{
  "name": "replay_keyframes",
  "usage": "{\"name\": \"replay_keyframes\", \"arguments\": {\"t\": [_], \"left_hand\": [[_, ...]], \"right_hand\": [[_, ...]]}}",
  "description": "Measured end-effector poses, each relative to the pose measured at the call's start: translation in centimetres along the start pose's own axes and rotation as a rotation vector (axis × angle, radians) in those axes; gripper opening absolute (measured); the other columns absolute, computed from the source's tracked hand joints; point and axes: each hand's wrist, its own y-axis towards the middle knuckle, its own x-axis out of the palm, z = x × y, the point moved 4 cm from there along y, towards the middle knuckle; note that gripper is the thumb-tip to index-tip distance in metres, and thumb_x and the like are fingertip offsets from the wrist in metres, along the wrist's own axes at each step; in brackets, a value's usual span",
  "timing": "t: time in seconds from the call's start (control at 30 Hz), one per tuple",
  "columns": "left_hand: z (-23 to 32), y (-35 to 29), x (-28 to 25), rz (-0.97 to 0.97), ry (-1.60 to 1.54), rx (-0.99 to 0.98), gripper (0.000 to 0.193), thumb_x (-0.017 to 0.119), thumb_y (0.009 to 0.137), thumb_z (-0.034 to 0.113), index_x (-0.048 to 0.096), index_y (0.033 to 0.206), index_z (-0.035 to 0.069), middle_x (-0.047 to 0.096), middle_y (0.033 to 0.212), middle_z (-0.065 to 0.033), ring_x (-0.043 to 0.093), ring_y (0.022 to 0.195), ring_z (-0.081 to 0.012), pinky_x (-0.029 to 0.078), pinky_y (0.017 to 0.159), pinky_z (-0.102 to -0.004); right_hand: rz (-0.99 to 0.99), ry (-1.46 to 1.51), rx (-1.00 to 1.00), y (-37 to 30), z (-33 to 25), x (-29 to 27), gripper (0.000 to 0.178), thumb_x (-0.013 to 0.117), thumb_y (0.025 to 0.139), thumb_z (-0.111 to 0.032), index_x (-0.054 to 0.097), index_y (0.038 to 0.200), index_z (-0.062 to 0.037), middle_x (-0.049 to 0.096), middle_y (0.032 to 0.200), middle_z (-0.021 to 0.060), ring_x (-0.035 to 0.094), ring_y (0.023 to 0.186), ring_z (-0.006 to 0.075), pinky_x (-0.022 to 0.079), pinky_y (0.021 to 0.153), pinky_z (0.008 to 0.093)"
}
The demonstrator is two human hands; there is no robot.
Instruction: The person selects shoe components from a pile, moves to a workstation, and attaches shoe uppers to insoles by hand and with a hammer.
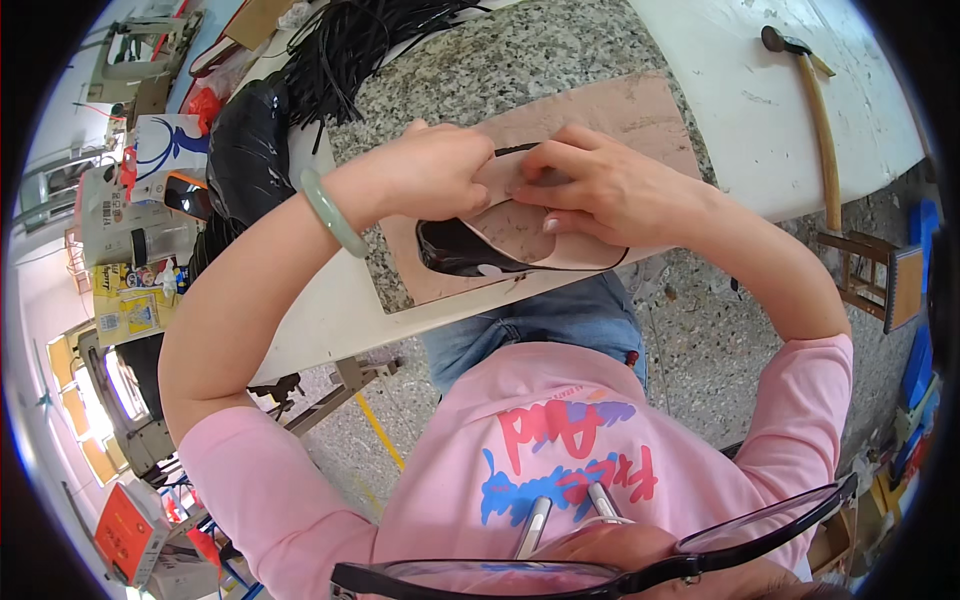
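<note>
A black-and-beige shoe upper (462, 250) lies flat on a pinkish board (640, 115), its oval opening showing the board through it. My left hand (445, 172) has its fingers curled down onto the upper's far left edge, a jade-green bangle (333, 213) on that wrist. On the right part of the upper, my right hand (615, 190) bends its thumb and fingers together at the lining edge. Both hands are closed on the upper, though the fingertips of the left are partly hidden.
Under the board is a speckled granite slab (415, 95) on a white table (330, 310). A bundle of black strips (335, 50) and a black plastic bag (250, 150) lie at the left. A hammer (815, 120) rests at the table's far right. A wooden stool (870, 275) stands beyond the right edge.
</note>
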Motion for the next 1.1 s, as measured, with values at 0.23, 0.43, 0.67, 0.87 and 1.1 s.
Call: {"name": "replay_keyframes", "arguments": {"t": [0.23, 0.43, 0.67, 0.87, 1.1], "left_hand": [[0.6, -1.2, 0.0, 0.152, 0.168, -0.057, 0.027, 0.066, 0.078, 0.024, 0.057, 0.094, 0.003, 0.061, 0.084, -0.0127, 0.058, 0.089, -0.0298, 0.038, 0.079, -0.0422], [-0.7, -1.5, 0.6, 0.115, -0.057, -0.096, 0.03, 0.066, 0.076, 0.018, 0.055, 0.098, 0.001, 0.06, 0.085, -0.0163, 0.055, 0.089, -0.033, 0.043, 0.079, -0.0431], [0.2, -2.5, 0.4, 0.188, -0.023, 0.0, 0.028, 0.064, 0.073, 0.009, 0.056, 0.099, 0.002, 0.058, 0.089, -0.0167, 0.052, 0.087, -0.0351, 0.043, 0.08, -0.0414], [-0.9, -3.5, 1.5, 0.452, -0.075, 0.033, 0.033, 0.065, 0.074, 0.002, 0.052, 0.105, 0.002, 0.057, 0.096, -0.0136, 0.054, 0.089, -0.0305, 0.044, 0.084, -0.0385], [-4.3, -6.2, 4.1, 0.42, -1.255, -0.26, 0.054, 0.075, 0.077, 0.011, 0.049, 0.125, 0.004, 0.053, 0.119, -0.0059, 0.051, 0.108, -0.0152, 0.043, 0.093, -0.0318]], "right_hand": [[-0.149, 0.115, -0.073, 2.1, 1.3, 0.8, 0.031, 0.068, 0.08, -0.023, 0.067, 0.106, -0.0052, 0.051, 0.102, 0.0069, 0.05, 0.097, 0.0257, 0.046, 0.086, 0.0372], [-0.115, 0.148, -0.146, 2.8, 1.3, 1.5, 0.026, 0.063, 0.084, -0.029, 0.07, 0.094, -0.0062, 0.054, 0.105, 0.0062, 0.05, 0.105, 0.0246, 0.049, 0.086, 0.035], [-0.127, 0.034, -0.294, 3.8, 1.4, 2.4, 0.029, 0.063, 0.082, -0.033, 0.07, 0.093, -0.0076, 0.055, 0.111, 0.0035, 0.049, 0.111, 0.0219, 0.047, 0.09, 0.0364], [-0.216, 0.013, -0.279, 4.8, -0.2, 2.9, 0.031, 0.062, 0.082, -0.034, 0.069, 0.087, -0.0038, 0.053, 0.114, 0.005, 0.048, 0.114, 0.0231, 0.044, 0.094, 0.036], [-0.158, 0.065, -0.365, 4.1, 0.5, 3.9, 0.04, 0.061, 0.082, -0.031, 0.063, 0.106, 0.0008, 0.053, 0.124, 0.0089, 0.045, 0.121, 0.0244, 0.04, 0.102, 0.0363]]}}
